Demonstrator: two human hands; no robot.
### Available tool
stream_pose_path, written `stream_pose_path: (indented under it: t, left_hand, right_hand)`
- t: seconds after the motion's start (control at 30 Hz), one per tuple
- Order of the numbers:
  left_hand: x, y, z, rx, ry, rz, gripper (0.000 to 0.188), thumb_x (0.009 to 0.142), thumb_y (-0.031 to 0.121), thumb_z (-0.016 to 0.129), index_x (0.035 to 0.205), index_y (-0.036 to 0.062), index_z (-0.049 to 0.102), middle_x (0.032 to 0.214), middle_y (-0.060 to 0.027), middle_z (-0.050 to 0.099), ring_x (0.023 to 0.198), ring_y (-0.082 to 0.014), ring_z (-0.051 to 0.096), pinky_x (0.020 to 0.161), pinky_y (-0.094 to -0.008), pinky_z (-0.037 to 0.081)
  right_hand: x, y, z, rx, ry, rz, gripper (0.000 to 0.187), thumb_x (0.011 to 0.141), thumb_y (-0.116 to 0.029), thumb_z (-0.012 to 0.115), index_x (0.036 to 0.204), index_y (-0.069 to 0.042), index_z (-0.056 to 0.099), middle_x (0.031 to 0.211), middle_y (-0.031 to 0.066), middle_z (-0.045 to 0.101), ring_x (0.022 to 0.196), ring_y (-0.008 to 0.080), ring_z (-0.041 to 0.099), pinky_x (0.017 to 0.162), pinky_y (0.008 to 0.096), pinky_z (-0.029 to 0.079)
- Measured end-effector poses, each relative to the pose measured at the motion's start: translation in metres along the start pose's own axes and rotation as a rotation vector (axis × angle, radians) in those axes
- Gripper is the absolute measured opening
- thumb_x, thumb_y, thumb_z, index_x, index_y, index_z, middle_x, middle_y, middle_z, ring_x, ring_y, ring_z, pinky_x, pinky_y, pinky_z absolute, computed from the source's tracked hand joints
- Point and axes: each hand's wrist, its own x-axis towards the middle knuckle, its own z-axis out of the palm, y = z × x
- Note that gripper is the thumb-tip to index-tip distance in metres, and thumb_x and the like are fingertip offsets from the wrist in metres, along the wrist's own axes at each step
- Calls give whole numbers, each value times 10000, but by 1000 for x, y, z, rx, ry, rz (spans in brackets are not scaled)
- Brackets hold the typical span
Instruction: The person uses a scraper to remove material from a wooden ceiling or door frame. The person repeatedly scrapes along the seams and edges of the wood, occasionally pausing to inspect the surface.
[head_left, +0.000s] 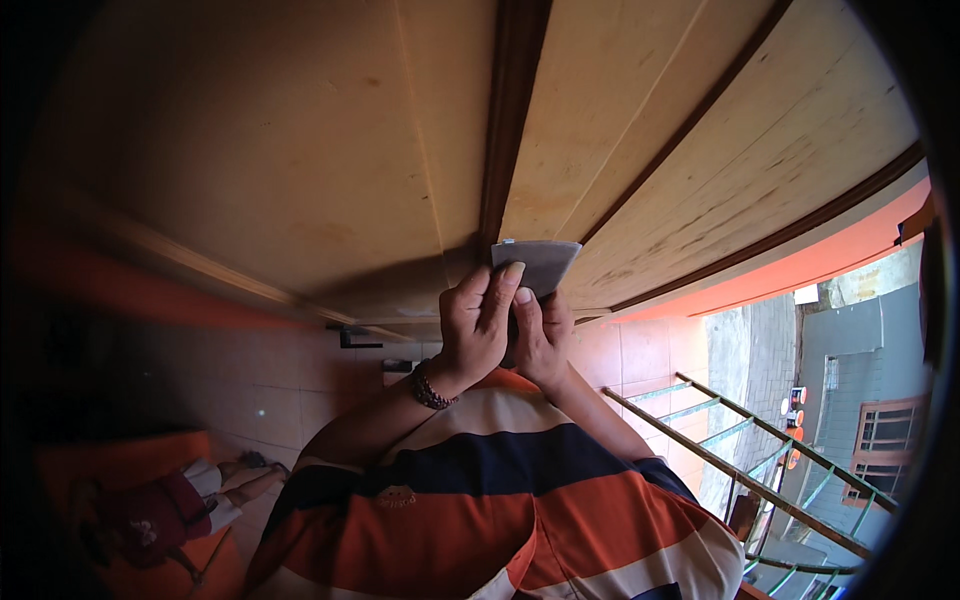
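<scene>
Both my hands hold a flat grey scraper-like piece [538, 268], broad at its far edge and narrowing toward me. A small whitish bit shows at its far left corner. My left hand [475, 325], with a dark beaded bracelet on the wrist, grips its left side, thumb tip on the face. My right hand [540, 335] closes round the lower right part, thumb pressed on the surface. The lower end is hidden among the fingers. Just beyond rises a pale wooden surface [350, 140] crossed by dark brown strips [512, 120]. I cannot tell whether the piece touches it.
At right stands a green-and-brown metal ladder [760, 480]. Beyond it lie a paved strip [770, 340], several round containers [796, 420] and a grey building [840, 360]. A person [160, 510] is at the lower left. Tiled floor [290, 400] lies below.
</scene>
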Motion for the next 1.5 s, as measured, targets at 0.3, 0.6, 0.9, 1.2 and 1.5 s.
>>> stream_pose_path:
  t: [0.3, 0.6, 0.9, 1.2, 1.5]
  left_hand:
    - [11, 46, 0, -122, 51, 35, 167, 973, 139, 577, 947, -18, 627, 747, -6, 615, 704, -34, 523, 617, -221, 445]
    - [-12, 28, -32, -88, 28, 2, 194, 983, 155, 558, 933, -25, 613, 727, -23, 617, 670, -50, 548, 607, -210, 438]
    - [2, 36, -47, 156, -199, -152, 255, 999, 181, 520, 958, -60, 595, 732, -71, 641, 712, -105, 593, 671, -244, 470]
    - [14, 28, -28, -71, -70, -29, 147, 941, 91, 627, 894, -48, 629, 677, 25, 553, 632, -6, 446, 520, -185, 368]
    - [20, 27, -28, -80, -45, 24, 146, 940, 70, 621, 843, -38, 606, 643, 48, 507, 595, 5, 404, 484, -186, 326]
  right_hand:
    - [26, -44, 19, -223, -53, -67, 170, 984, -99, 506, 1111, -2, 565, 816, 12, 641, 678, 72, 558, 590, 239, 468]
    - [-23, -24, -15, -244, -183, 220, 194, 984, -140, 529, 1099, 10, 569, 685, 3, 588, 590, 51, 526, 536, 217, 429]
    - [-5, -30, -3, -102, 18, 224, 130, 997, -173, 492, 1013, -45, 501, 654, -6, 484, 443, 51, 408, 391, 213, 318]
    - [-1, -24, 8, 7, -1, 225, 137, 1012, -128, 466, 1104, -34, 507, 762, -7, 538, 521, 25, 415, 436, 196, 320]
    - [2, -19, 12, 42, 18, 252, 142, 1003, -117, 479, 1113, -27, 485, 800, 7, 557, 523, 25, 430, 435, 193, 325]
